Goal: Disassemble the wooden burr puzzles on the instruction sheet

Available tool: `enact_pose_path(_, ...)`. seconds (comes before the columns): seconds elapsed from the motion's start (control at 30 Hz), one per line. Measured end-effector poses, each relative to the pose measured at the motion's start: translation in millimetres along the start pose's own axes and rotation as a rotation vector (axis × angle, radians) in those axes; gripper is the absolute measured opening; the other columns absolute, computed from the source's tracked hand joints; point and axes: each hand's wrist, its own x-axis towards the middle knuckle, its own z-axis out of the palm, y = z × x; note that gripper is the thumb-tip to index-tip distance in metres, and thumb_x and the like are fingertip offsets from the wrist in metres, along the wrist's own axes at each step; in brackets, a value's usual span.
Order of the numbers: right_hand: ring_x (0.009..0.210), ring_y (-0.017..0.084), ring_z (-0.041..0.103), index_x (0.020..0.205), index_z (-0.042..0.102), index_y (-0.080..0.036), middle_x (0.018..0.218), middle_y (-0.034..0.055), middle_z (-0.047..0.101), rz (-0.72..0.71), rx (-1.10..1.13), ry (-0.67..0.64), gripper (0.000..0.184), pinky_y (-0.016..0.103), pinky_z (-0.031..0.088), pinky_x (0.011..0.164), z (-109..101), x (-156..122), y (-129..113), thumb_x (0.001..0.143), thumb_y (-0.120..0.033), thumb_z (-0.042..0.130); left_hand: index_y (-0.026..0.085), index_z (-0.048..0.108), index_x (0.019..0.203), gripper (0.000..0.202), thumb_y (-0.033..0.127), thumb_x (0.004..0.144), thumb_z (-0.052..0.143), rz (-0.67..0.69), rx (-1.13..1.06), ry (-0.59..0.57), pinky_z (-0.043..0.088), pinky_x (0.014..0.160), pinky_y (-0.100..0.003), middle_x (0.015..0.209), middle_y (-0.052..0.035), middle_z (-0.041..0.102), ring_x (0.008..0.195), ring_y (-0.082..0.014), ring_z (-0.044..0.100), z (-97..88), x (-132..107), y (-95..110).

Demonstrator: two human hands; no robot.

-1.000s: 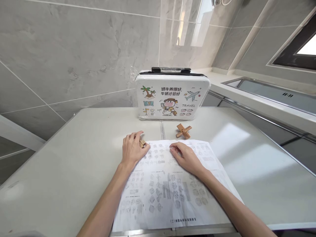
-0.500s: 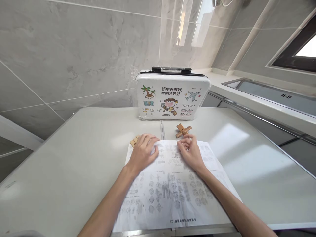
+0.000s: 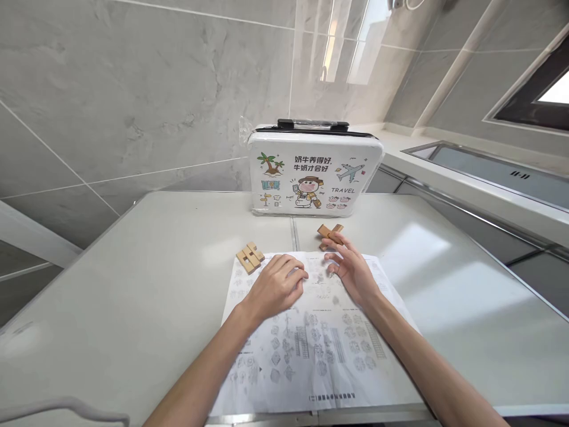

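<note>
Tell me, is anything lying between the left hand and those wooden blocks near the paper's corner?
Nothing visible. The left hand rests on the printed sheet; the wooden blocks lie at its far left corner, only flat paper and table between.

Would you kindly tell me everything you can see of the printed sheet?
The printed sheet is white paper, creased, covered with small grey diagrams, with one line of text at its near edge. It lies flat on the table, reaching the table's near edge. The left hand and right hand rest on its far part.
</note>
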Motion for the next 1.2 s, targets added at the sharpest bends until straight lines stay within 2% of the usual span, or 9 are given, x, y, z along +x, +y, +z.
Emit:
enact_pose_path(0.23, 0.064, 0.014, 0.056, 0.115, 0.061, -0.028, 0.112, 0.0044, 0.066, -0.102, -0.17, 0.049, 0.031, 0.03, 0.053, 0.055, 4, -3, 1, 0.094, -0.049, 0.069, 0.022, 0.067, 0.103, 0.02, 0.008, 0.097, 0.053, -0.026, -0.023, -0.009, 0.053, 0.087, -0.041, 0.101, -0.0068, 0.075, 0.098, -0.0243, 0.068, -0.1, 1, 1)
enact_pose_path(0.5, 0.054, 0.011, 0.048, 0.091, 0.059, -0.025, 0.085, -0.0018, 0.06, -0.146, -0.251, 0.122, 0.025, 0.026, 0.045, 0.049, 1, -3, 3, 0.097, -0.048, 0.066, 0.023, 0.068, 0.105, 0.022, 0.009, 0.096, 0.054, -0.101, -0.043, 0.02, 0.052, 0.084, -0.041, 0.102, -0.0063, 0.076, 0.096, -0.024, 0.068, 0.3, -1, 0)
enact_pose_path(0.57, 0.051, 0.01, 0.047, 0.094, 0.058, -0.026, 0.085, -0.0031, 0.06, -0.166, -0.258, 0.142, 0.023, 0.025, 0.043, 0.048, 0, -2, 2, 0.097, -0.048, 0.065, 0.023, 0.068, 0.104, 0.021, 0.009, 0.097, 0.054, -0.106, -0.046, 0.019, 0.052, 0.084, -0.041, 0.102, -0.0063, 0.075, 0.096, -0.0241, 0.068, 1.0, -1, 0)
enact_pose_path(0.63, 0.05, 0.009, 0.049, 0.107, 0.059, -0.028, 0.087, -0.0037, 0.062, -0.178, -0.265, 0.137, 0.022, 0.025, 0.045, 0.049, 1, -2, 1, 0.097, -0.046, 0.066, 0.023, 0.068, 0.103, 0.02, 0.01, 0.097, 0.053, -0.109, -0.047, 0.018, 0.052, 0.084, -0.041, 0.102, -0.0064, 0.075, 0.096, -0.0241, 0.068, 1.5, -1, 0)
enact_pose_path(0.77, 0.058, 0.012, 0.064, 0.144, 0.051, -0.032, 0.11, 0.0036, 0.07, -0.136, -0.322, 0.046, 0.051, 0.027, 0.052, 0.051, 1, -3, 1, 0.099, -0.05, 0.064, 0.022, 0.068, 0.103, 0.021, 0.009, 0.097, 0.054, -0.105, -0.052, 0.014, 0.052, 0.085, -0.041, 0.101, -0.0063, 0.075, 0.096, -0.0239, 0.068, 1.7, -1, -1)
enact_pose_path(0.9, 0.074, 0.018, 0.075, 0.162, 0.034, -0.035, 0.136, 0.0123, 0.065, -0.123, -0.439, -0.005, 0.071, 0.028, 0.056, 0.053, -1, 3, 9, 0.099, -0.055, 0.062, 0.023, 0.07, 0.104, 0.022, 0.009, 0.096, 0.055, -0.099, -0.06, 0.005, 0.053, 0.085, -0.041, 0.101, -0.0061, 0.075, 0.097, -0.024, 0.068, 1.8, -1, 0)
enact_pose_path(1.03, 0.078, 0.02, 0.077, 0.165, 0.027, -0.036, 0.146, 0.0154, 0.059, -0.14, -0.513, -0.022, 0.079, 0.028, 0.056, 0.051, -6, 12, 18, 0.098, -0.056, 0.063, 0.023, 0.07, 0.104, 0.023, 0.009, 0.095, 0.055, -0.099, -0.066, -0.001, 0.054, 0.085, -0.041, 0.101, -0.0061, 0.075, 0.097, -0.0242, 0.069, 2.4, -1, 0)
enact_pose_path(1.1, 0.073, 0.018, 0.075, 0.162, 0.033, -0.035, 0.145, 0.0143, 0.06, -0.155, -0.54, 0.003, 0.074, 0.029, 0.057, 0.05, -7, 14, 19, 0.097, -0.055, 0.064, 0.023, 0.069, 0.103, 0.023, 0.009, 0.096, 0.054, -0.1, -0.067, -0.003, 0.054, 0.086, -0.041, 0.101, -0.006, 0.075, 0.097, -0.0243, 0.069, 2.8, -1, 0)
enact_pose_path(1.2, 0.067, 0.016, 0.072, 0.145, 0.05, -0.03, 0.134, 0.0112, 0.067, -0.174, -0.533, 0.07, 0.059, 0.029, 0.056, 0.051, -6, 14, 17, 0.095, -0.055, 0.068, 0.023, 0.069, 0.102, 0.021, 0.009, 0.097, 0.054, -0.103, -0.07, -0.004, 0.053, 0.086, -0.041, 0.101, -0.0057, 0.075, 0.097, -0.0241, 0.069, 3.6, -1, 0)
